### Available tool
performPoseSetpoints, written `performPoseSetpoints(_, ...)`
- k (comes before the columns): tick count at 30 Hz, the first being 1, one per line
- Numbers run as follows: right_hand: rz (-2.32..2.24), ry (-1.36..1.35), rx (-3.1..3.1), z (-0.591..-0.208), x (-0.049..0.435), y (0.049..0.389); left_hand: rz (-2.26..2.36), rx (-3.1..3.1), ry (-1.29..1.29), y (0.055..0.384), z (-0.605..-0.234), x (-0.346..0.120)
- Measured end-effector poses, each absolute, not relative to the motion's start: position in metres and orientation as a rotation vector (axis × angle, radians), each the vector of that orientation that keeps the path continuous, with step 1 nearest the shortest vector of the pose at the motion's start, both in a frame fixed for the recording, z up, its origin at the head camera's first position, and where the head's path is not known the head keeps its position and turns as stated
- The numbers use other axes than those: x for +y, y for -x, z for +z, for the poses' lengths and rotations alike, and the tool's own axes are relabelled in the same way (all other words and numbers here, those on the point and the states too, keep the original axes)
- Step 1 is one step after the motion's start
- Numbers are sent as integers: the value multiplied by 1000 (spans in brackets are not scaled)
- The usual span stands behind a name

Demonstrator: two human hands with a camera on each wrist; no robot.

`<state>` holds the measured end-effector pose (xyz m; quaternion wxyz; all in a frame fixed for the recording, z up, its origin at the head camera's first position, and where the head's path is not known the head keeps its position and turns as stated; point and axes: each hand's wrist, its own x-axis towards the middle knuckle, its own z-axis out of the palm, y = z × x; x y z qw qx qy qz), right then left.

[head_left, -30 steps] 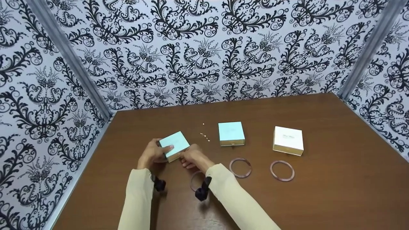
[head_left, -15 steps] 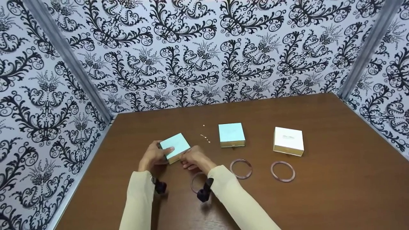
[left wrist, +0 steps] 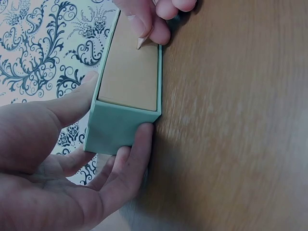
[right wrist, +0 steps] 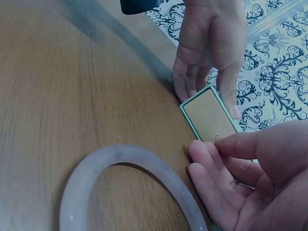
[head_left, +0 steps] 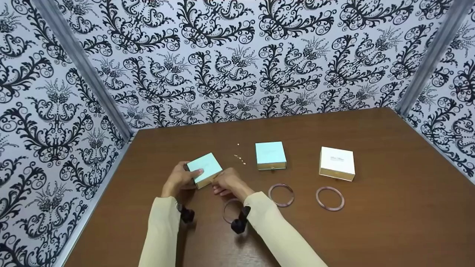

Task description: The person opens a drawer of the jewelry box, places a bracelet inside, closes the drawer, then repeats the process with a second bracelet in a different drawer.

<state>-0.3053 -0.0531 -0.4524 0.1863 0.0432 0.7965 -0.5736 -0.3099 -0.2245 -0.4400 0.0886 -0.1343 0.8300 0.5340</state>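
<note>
A mint-green drawer gift box (head_left: 206, 165) with a gold front stands on the table at the left, turned at an angle. My left hand (head_left: 179, 178) grips it from the left, thumb on the top, fingers along the side and lower edge. At its gold drawer front (left wrist: 130, 72), my right hand (head_left: 231, 182) pinches a small pull tab (left wrist: 140, 44) between thumb and index finger. The drawer front sits flush with the sleeve in the left wrist view. Close below my right hand lies a pale lilac bangle (right wrist: 76, 197), partly hidden by the wrist camera in the head view.
Another mint box (head_left: 270, 152) and a white box (head_left: 337, 160) stand further right on the wooden table. Two more bangles lie before them, one in the middle (head_left: 271, 193) and one at right (head_left: 318, 198). Several tiny gold pieces (head_left: 240, 158) lie between the mint boxes. Patterned walls (head_left: 222, 66) surround the table.
</note>
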Motion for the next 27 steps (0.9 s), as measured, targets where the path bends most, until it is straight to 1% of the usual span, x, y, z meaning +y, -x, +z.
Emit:
performPoseSetpoints(13, -1681, -43, 2261, -459, -52, 300, 1680, 2423, 353, 305, -440, -226)
performPoseSetpoints(27, -1615, 53, 2367, -459, -49, 297, 1682, 2413, 368, 311, -443, -227)
